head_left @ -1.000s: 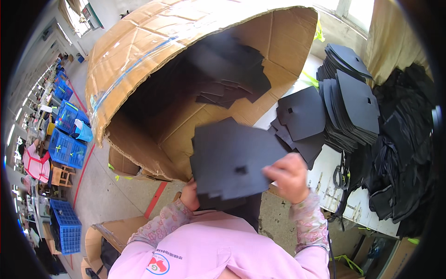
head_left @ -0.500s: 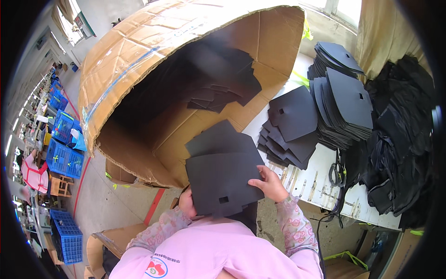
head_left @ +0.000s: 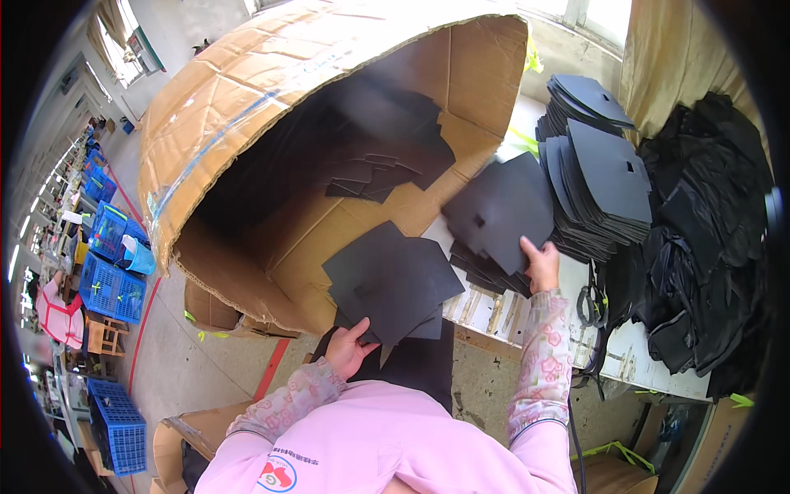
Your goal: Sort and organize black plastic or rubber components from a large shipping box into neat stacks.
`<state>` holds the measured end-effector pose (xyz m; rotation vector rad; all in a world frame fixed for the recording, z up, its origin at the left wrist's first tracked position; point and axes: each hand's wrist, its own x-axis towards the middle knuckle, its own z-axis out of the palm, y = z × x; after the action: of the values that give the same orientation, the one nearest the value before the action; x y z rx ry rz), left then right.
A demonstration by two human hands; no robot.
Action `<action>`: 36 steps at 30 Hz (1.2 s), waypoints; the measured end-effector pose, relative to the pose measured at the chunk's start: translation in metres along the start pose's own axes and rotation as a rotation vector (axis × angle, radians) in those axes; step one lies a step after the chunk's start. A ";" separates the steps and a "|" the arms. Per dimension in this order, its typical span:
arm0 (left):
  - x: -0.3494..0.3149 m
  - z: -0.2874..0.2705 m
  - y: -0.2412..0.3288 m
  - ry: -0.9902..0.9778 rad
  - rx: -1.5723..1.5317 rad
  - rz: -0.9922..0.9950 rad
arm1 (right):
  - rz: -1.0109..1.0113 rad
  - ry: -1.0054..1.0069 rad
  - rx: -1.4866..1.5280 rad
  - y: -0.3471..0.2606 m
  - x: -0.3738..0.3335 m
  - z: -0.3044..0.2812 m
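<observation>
My left hand (head_left: 350, 350) grips the near edge of a few fanned-out black sheets (head_left: 399, 276), thumb on top, in front of the big carton's mouth. To the right, my right hand (head_left: 541, 265) pinches the near corner of a black panel (head_left: 514, 198) with a small rectangular hole. That panel lies over or just above a loose pile of black panels (head_left: 481, 272) on the white table (head_left: 568, 333); whether it touches the pile I cannot tell. Beside it stand taller neat stacks of similar panels (head_left: 609, 169).
A large cardboard carton (head_left: 222, 123) lies with its opening toward me, more black sheets (head_left: 374, 177) inside. Black fabric (head_left: 699, 239) is heaped at the table's right, near black-handled scissors (head_left: 588, 305). Blue crates (head_left: 115, 424) line the floor at far left.
My right hand has moved right with the holed panel, from the sheets in front of me to the table pile. My left hand still holds the other sheets.
</observation>
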<state>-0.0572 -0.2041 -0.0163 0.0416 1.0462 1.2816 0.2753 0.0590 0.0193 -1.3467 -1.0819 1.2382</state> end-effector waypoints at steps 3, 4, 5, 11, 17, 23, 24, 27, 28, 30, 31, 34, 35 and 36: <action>-0.009 0.006 0.005 0.034 -0.049 0.035 | 0.122 0.162 -0.326 0.031 0.005 -0.004; -0.014 0.007 0.007 0.041 -0.054 0.040 | 0.122 0.153 -0.326 0.026 0.001 -0.002; -0.021 0.005 0.008 0.012 -0.077 0.049 | 0.056 0.174 -0.403 0.020 -0.007 -0.001; -0.040 0.008 0.012 -0.030 -0.131 0.117 | -0.467 0.268 -0.685 -0.026 -0.085 0.033; -0.041 0.023 0.011 -0.094 -0.004 0.160 | -0.032 -0.527 -0.218 -0.015 -0.150 0.096; -0.033 0.034 0.020 -0.200 0.029 0.259 | -0.139 -0.349 -0.136 -0.013 -0.137 0.108; -0.031 0.036 0.021 -0.216 0.017 0.269 | -0.140 -0.349 -0.134 -0.016 -0.137 0.109; -0.025 0.041 0.023 -0.278 -0.013 0.320 | -0.129 -0.210 -0.176 -0.021 -0.130 0.110; -0.022 0.042 0.025 -0.282 -0.013 0.321 | -0.061 -0.298 -0.082 -0.015 -0.122 0.104; -0.016 0.041 0.033 -0.337 -0.006 0.342 | 0.009 -0.390 0.012 -0.018 -0.112 0.093; -0.015 0.039 0.038 -0.333 -0.006 0.344 | -0.014 -0.380 0.132 -0.029 -0.107 0.087; -0.009 0.044 0.053 -0.264 -0.009 0.395 | -0.072 -0.316 0.441 -0.058 -0.078 0.056; -0.007 0.046 0.057 -0.217 -0.013 0.435 | -0.100 -0.351 0.431 -0.074 -0.073 0.048; -0.006 0.048 0.060 -0.170 -0.017 0.474 | -0.127 -0.386 0.421 -0.087 -0.067 0.042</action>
<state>-0.0707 -0.1634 0.0480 0.3992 0.9067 1.6806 0.2275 0.0075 0.1139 -0.7266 -1.0692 1.5638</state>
